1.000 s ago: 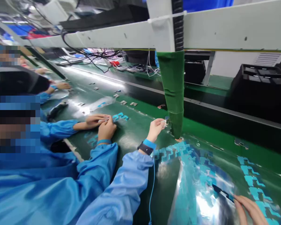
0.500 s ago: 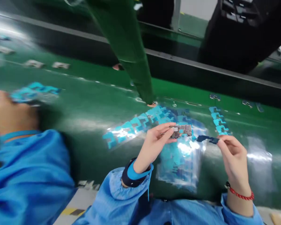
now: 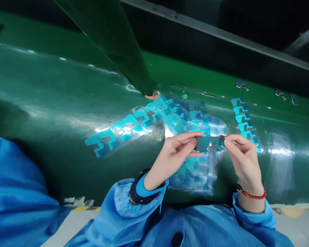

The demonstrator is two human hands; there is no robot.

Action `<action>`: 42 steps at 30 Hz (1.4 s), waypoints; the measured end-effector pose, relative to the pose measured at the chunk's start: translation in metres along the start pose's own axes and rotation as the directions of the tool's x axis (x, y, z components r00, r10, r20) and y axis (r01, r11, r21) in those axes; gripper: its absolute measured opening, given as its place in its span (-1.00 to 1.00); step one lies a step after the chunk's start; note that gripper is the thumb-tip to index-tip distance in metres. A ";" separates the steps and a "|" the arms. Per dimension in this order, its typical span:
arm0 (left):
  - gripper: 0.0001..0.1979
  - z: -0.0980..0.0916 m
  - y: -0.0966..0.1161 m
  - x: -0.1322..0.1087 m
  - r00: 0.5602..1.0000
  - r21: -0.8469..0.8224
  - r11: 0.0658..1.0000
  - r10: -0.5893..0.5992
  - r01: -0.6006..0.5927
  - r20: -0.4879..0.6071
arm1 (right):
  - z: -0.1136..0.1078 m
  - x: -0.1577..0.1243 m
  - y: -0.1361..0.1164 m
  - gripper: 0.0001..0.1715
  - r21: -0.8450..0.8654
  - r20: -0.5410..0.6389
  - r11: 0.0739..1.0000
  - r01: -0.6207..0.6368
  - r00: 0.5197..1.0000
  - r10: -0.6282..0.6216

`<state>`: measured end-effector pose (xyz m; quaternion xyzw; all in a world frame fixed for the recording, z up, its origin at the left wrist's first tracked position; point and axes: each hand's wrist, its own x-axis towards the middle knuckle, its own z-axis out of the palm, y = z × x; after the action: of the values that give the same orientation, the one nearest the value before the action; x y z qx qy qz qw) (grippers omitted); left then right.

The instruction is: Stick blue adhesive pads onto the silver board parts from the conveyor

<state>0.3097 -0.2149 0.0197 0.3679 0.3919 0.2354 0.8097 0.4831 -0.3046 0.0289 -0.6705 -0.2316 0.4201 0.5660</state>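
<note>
A: What fills most of the view?

B: A glossy green desk (image 3: 54,99), its far edge cut off at the top. A green-wrapped post (image 3: 113,37) slants down onto it, its top out of frame.

A: And on the desk, near the post?

B: Clear sheets carrying teal film pieces (image 3: 123,127) spread from the foot of the post toward the person. A separate strip of teal pieces (image 3: 243,121) lies off to the right of the post. Glare blurs several of them.

A: Where are the hands?

B: Both are raised in front of the post, over a clear sheet. The left hand (image 3: 175,154) and right hand (image 3: 240,158) are brought together, each pinching one end of a small flat part (image 3: 209,143) covered in teal film.

A: Can you make out the part?

B: Barely; the fingertips hide both ends, and blur hides its detail.
</note>
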 end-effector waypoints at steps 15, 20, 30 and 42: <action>-0.71 0.000 0.007 -0.004 0.999 -0.094 0.995 -0.008 0.013 0.051 | 0.001 0.001 -0.002 -0.94 0.001 0.008 1.000 0.016 1.000 -0.016; -0.69 -0.006 -0.001 -0.003 0.994 -0.074 0.996 0.061 -0.055 0.087 | 0.000 0.000 -0.002 -0.94 -0.002 0.016 1.000 0.026 1.000 -0.026; -0.66 -0.006 -0.002 -0.004 0.992 -0.034 0.996 0.088 -0.086 0.091 | -0.001 -0.003 0.002 -0.94 -0.028 0.015 0.999 0.027 1.000 -0.026; -0.67 -0.001 0.006 -0.007 0.999 0.124 0.991 0.051 -0.051 0.003 | 0.002 -0.005 0.005 -0.92 -0.151 -0.047 0.982 0.112 0.992 -0.121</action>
<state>0.3041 -0.2155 0.0276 0.4274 0.3964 0.2310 0.7790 0.4780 -0.3090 0.0260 -0.7075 -0.2849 0.3488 0.5446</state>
